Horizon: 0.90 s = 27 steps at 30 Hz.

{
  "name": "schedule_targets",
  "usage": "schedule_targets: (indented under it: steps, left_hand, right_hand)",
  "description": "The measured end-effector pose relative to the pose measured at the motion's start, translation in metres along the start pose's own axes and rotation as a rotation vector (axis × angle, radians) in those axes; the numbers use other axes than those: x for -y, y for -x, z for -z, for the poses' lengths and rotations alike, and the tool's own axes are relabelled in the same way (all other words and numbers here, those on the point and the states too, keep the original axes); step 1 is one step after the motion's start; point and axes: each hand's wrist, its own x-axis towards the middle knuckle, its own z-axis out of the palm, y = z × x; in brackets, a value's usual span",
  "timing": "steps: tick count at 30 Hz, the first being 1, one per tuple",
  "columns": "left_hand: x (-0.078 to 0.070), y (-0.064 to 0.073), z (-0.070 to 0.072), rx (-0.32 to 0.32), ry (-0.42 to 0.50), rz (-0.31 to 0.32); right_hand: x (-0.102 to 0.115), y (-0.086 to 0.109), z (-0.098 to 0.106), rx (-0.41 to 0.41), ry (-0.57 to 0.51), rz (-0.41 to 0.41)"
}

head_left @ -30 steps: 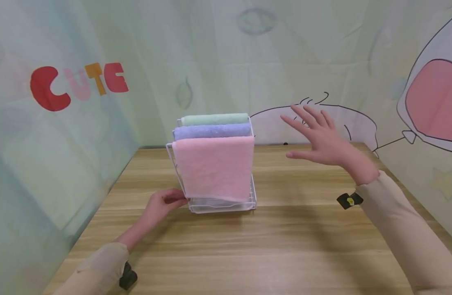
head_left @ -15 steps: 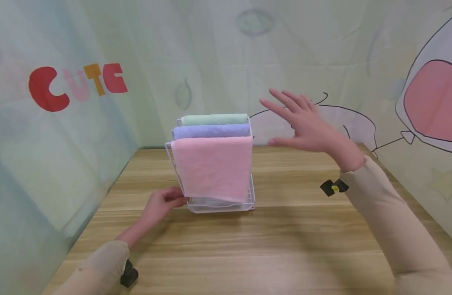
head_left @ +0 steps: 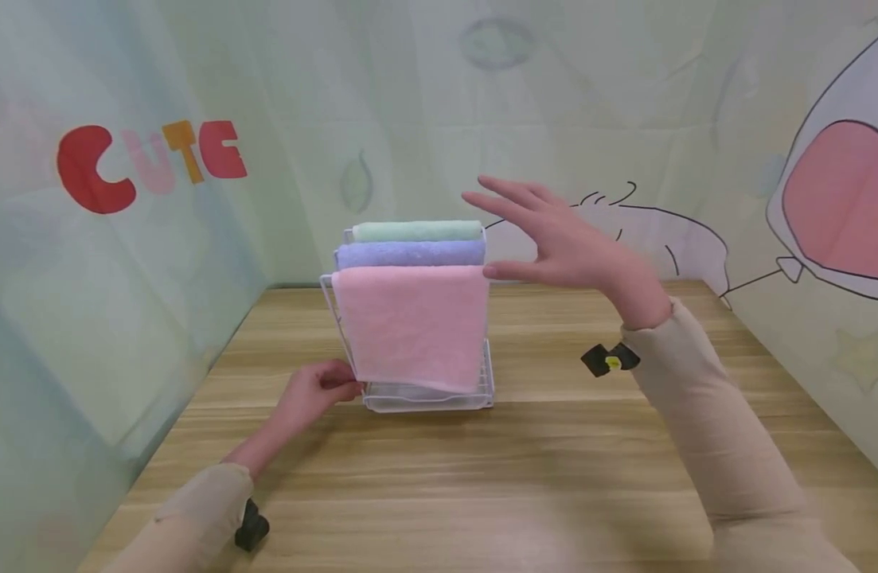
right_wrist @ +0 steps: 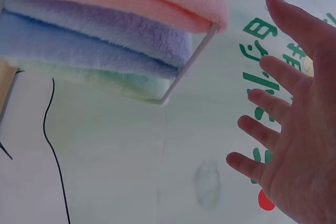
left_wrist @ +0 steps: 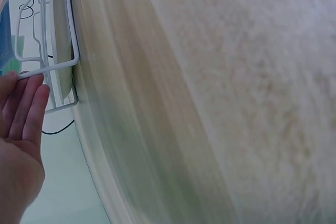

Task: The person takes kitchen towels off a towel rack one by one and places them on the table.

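**Left hand (head_left: 311, 400) pinches rack (head_left: 430, 403), right hand (head_left: 563, 240) spread at its right**

Far left: "CUTE" lettering (head_left: 152, 163) on the backdrop (head_left: 410, 103). Dark strap piece (head_left: 251, 526) by the left cuff. Left hand low, thumb and fingers closed on a white wire at the rack's lower left front; looks like a steadying grip, since the rack is light wire and top-loaded with cloth.

Rack stands upright on the wooden table (head_left: 381, 493), a bit left of centre. Three towels hang over its bars, stepped so each top edge shows: pink towel (head_left: 413, 326) in front, lowest; blue-purple towel (head_left: 410, 254) in the middle; green towel (head_left: 417, 231) at the back, highest. Draping over bars probably keeps them separate and flat.

Right hand beside the rack's upper right, fingers extended, thumb well apart, nothing held. Thumb overlaps the pink corner in the head view, but the right wrist view shows a gap. Second dark strap piece (head_left: 610, 360) below that wrist.

Container: rack base has a shallow white tray part; pink towel covers much of it, can't tell contents.
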Motion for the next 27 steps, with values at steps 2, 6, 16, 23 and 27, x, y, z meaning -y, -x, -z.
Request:
schedule_targets:
  steps: [2,6,16,23,27]
  left_hand:
    - [0.0,0.0,0.0,0.004,-0.006,-0.001]
    - [0.001,0.001,-0.001,0.001,-0.009,-0.01]
    - [-0.003,-0.001,-0.004,-0.027,-0.016,-0.061]
    - [-0.003,-0.002,-0.004,-0.021,-0.003,-0.073]
    - [-0.001,-0.002,-0.005,-0.018,0.007,-0.063]
  right_hand:
    - [0.004,-0.003,-0.004,-0.005,-0.059,0.001]
    - [0.015,-0.009,-0.013,-0.022,-0.14,0.014]
    - [0.034,-0.02,-0.034,-0.059,-0.284,0.012]
    - [0.044,-0.024,-0.05,-0.132,-0.323,0.047]
    - [0.048,-0.026,-0.056,-0.177,-0.318,0.084]
